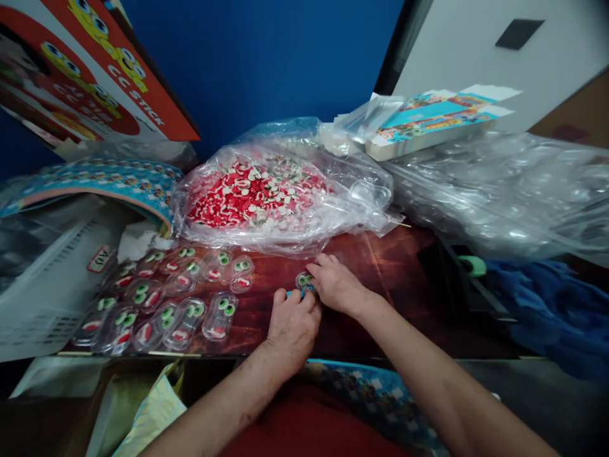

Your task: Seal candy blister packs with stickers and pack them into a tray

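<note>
My left hand (pixel 294 325) and my right hand (pixel 339 284) meet over the table. Between them is a small clear plastic shell (pixel 303 279) with green-and-white eye pieces in it. The fingers of my left hand are curled at its near side, where a bit of blue printed material (pixel 288 294) shows. My right hand's fingers press on its right side. My hands cover most of this pack. To the left, several similar clear shells (pixel 221 316) lie in rows, each with green eye pieces and a red-and-white piece.
Behind my hands lies a clear bag of red and white pieces (pixel 257 190). A bag of empty clear shells (pixel 499 190) is at right, near a blue printed box (pixel 442 117). At left are a white basket (pixel 52 279) and blue printed sheets (pixel 104 178). Blue cloth (pixel 556 311) lies far right.
</note>
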The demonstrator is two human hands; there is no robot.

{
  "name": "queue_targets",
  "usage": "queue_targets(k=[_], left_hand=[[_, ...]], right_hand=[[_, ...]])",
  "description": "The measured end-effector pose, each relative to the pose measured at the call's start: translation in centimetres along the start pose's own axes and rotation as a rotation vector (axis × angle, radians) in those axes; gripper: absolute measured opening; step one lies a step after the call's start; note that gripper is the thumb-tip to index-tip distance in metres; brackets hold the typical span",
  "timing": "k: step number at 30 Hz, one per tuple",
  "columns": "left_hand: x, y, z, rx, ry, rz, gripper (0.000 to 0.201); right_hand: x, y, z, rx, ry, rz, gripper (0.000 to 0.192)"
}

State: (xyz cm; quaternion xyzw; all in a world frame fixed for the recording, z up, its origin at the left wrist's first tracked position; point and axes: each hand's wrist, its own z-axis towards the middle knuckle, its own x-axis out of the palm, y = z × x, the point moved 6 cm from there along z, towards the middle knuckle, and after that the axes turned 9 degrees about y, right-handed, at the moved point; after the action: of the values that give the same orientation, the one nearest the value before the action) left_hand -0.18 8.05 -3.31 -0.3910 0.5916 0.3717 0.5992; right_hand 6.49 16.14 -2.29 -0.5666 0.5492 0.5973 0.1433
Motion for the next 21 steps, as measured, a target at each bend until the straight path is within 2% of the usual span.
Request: queue_targets(k=[1, 3, 7, 9, 11, 13, 14, 16, 18, 21], left_hand=[[0.0, 0.0, -0.2, -0.001, -0.011, -0.002, 0.015], [-0.1, 0.0, -0.9, 0.011, -0.057, -0.005, 0.017], [-0.6, 0.4, -2.6, 0.06, -0.231, -0.125, 0.022], [-1.3, 1.7, -3.4, -0.047, -0.364, -0.352, 0.018], [-1.7, 3.8, -4.0, -0.3, -0.461, -0.748, 0.015], [-0.9, 4.5, -3.9, -0.497, -0.383, -1.253, 0.024], [-0.6, 4.2, -3.6, -0.537, -0.301, -1.492, 0.03], [-0.7, 2.9, -2.8, -0.529, -0.167, -1.846, 0.034], [-1.2, 2.2, -2.4, -0.531, -0.156, -2.012, 0.033], [-1.6, 1.8, -2.5, -0.536, -0.143, -2.067, 0.028]], right_hand=[[0.3, 0.0, 0.4, -0.021, 0.032, 0.048, 0.004], [0.5, -0.4, 0.8, -0.015, 0.041, 0.121, 0.009], [1.2, -1.1, -0.4, 0.013, 0.068, 0.319, 0.011], [1.2, -0.9, -1.8, 0.019, 0.018, 0.485, 0.007], [0.9, -0.4, -3.3, -0.004, -0.108, 0.819, 0.017], [0.8, 0.3, -4.8, -0.041, -0.226, 1.169, 0.027], [0.7, 0.8, -5.3, -0.06, -0.261, 1.279, 0.029], [0.5, 1.8, -6.2, -0.088, -0.286, 1.318, 0.028], [0.1, 2.4, -6.7, -0.11, -0.289, 1.267, 0.031], [-0.3, 2.6, -7.2, -0.137, -0.234, 1.138, 0.042]])
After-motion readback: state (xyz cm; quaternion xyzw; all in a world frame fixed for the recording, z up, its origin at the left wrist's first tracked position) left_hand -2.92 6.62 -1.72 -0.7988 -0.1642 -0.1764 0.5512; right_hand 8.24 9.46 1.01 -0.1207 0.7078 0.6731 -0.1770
